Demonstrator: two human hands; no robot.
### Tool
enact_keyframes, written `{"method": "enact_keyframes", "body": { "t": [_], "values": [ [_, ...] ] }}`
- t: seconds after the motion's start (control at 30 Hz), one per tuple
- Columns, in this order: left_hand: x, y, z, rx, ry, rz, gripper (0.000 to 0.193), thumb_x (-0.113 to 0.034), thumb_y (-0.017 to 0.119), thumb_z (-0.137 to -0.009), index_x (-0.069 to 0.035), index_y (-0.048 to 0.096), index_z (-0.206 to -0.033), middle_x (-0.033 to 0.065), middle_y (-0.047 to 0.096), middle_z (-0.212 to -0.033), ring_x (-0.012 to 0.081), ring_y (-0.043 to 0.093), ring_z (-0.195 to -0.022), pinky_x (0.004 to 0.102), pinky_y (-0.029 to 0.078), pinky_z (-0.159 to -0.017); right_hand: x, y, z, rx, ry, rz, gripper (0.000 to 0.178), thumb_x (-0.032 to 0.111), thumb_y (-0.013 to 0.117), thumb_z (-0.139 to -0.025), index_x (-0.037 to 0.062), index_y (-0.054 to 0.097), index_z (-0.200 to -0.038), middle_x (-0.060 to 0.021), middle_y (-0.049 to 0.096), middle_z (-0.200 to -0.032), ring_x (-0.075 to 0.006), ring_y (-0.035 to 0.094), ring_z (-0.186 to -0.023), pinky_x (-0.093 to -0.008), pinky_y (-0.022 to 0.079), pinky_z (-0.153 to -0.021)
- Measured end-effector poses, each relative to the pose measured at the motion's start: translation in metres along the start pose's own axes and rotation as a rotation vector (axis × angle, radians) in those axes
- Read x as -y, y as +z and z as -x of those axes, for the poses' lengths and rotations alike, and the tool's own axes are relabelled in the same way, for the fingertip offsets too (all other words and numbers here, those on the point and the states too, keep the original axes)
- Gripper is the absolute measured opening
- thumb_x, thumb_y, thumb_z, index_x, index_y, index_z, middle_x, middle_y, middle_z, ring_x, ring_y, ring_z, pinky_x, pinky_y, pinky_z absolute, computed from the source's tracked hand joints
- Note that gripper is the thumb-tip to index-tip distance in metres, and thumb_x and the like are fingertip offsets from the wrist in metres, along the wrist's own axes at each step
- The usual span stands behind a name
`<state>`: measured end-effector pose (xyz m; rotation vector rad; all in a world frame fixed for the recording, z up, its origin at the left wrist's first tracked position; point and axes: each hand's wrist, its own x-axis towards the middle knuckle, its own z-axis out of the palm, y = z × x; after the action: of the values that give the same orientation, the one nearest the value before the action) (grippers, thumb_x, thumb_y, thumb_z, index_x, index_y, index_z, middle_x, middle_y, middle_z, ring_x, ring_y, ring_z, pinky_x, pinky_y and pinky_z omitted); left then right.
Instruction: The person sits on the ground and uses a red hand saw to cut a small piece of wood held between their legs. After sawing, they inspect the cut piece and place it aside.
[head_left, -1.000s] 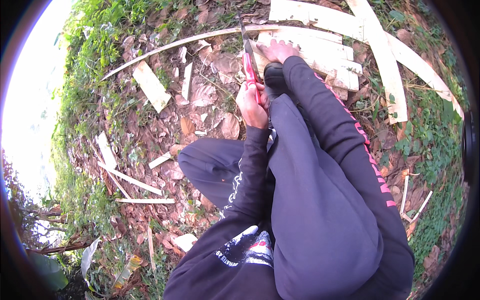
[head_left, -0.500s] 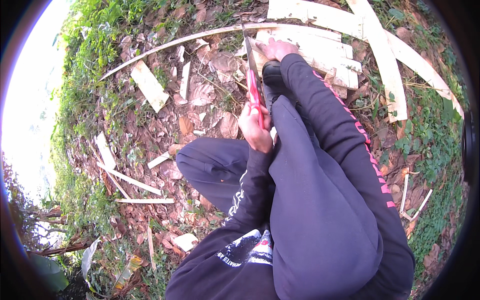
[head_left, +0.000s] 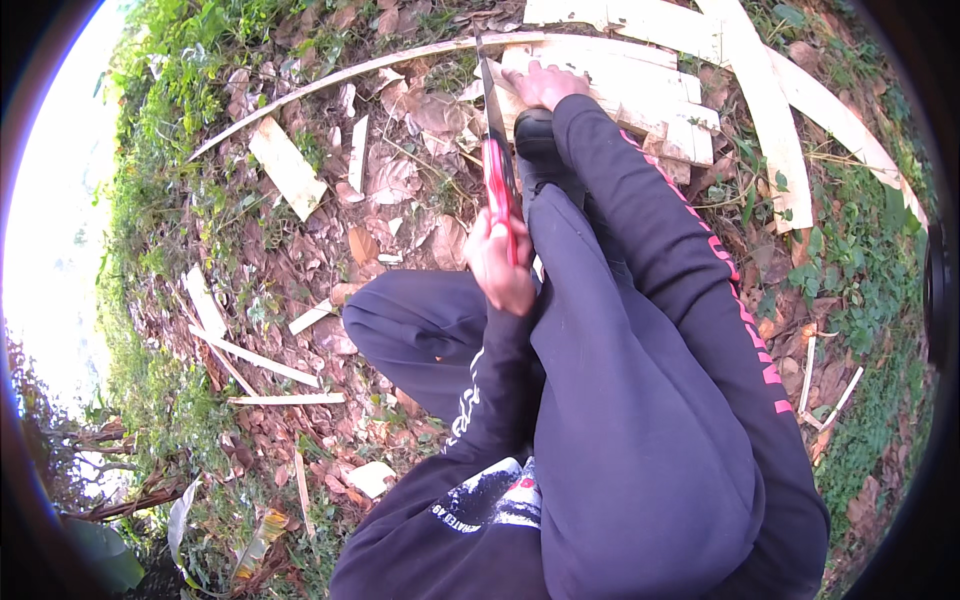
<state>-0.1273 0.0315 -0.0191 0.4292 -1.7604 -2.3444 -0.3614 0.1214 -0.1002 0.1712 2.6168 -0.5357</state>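
Observation:
My left hand (head_left: 500, 262) is closed round the red handle of a handsaw (head_left: 497, 175). The saw's dark, narrow blade points away from me and crosses a long, thin wooden strip (head_left: 390, 62) near its far end. My right hand (head_left: 545, 84) lies with fingers spread on pale wooden boards (head_left: 635, 75), just right of the blade. Beside that hand, my dark shoe (head_left: 537, 135) rests against the near edge of the boards. Where the saw's teeth meet the strip is too small to make out.
Long pale planks (head_left: 765, 110) cross at the far right. Offcuts such as a short board (head_left: 287, 168) and thin sticks (head_left: 265, 357) lie on the left among dry leaves. More thin sticks (head_left: 810, 375) lie at the right, near green plants. My bent knees are close to the saw handle.
My left hand has drawn slightly back toward me with the saw and looks more blurred. My right hand stays on the boards. The whole view has shifted a little.

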Motion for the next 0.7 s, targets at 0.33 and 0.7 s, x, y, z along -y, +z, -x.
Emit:
{"method": "enact_keyframes", "body": {
  "t": [0.33,0.7],
  "values": [
    [0.006,0.008,-0.040,-0.013,0.050,-0.123,0.024,-0.015,0.040,-0.090,-0.003,0.050,-0.072,-0.0018,0.040,-0.058,0.0043,0.030,-0.043,0.0223,0.023,-0.040,0.002,-0.003,-0.001,0.040,0.014,-0.023,0.077,0.072,0.029,-0.090,0.0174,0.046,-0.141,-0.0163,0.048,-0.141,-0.0310,0.047,-0.130,-0.0497,0.029,-0.111],
    [0.020,0.015,-0.076,-0.015,0.031,0.024,0.023,-0.012,0.042,-0.085,-0.001,0.049,-0.067,-0.0011,0.043,-0.057,0.0063,0.037,-0.043,0.0233,0.025,-0.042,-0.004,0.002,-0.014,0.065,-0.006,-0.033,0.072,0.065,0.025,-0.094,0.0152,0.038,-0.145,-0.0142,0.038,-0.149,-0.0308,0.038,-0.137,-0.0536,0.025,-0.113]
  ]
}}
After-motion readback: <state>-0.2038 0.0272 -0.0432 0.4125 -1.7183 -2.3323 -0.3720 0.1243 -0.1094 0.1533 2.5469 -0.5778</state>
